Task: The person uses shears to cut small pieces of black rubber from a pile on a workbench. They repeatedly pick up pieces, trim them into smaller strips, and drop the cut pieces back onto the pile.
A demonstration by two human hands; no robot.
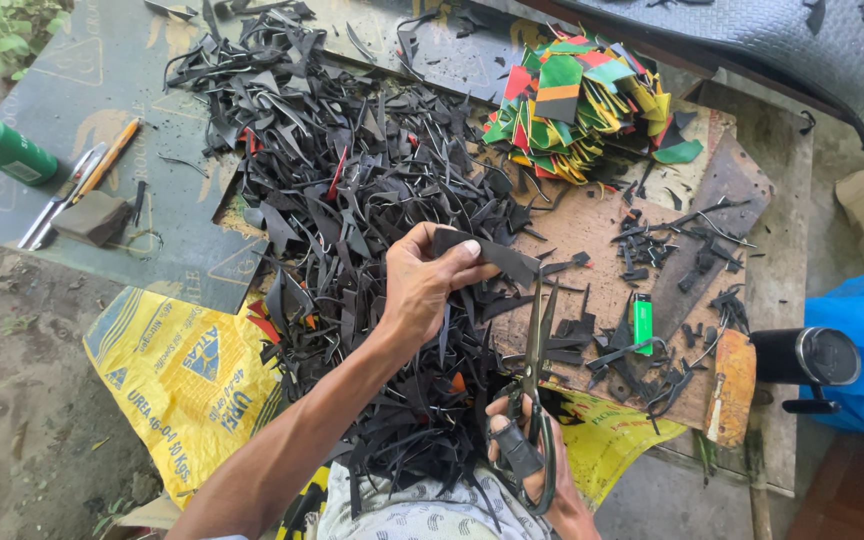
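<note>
Plainly, left hand (420, 285): grip clamped on a black rubber strip (487, 255), held above the scrap pile (352, 200).
Right hand (532, 460): grip closed round the scissors (537, 350), blades parted below the strip.
Advice: keep the strip taut, feeding it squarely between the blades.

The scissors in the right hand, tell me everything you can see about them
The scissors are long, dark metal shears with worn, dull blades. They point up and away from the person, blades parted, tips just below the black strip that the left hand pinches. The right hand grips the looped handles, which look wrapped in dark material, fingers through the loops. They are held in the air over the heap of black offcuts. Whether the blades touch the strip cannot be told.
</note>
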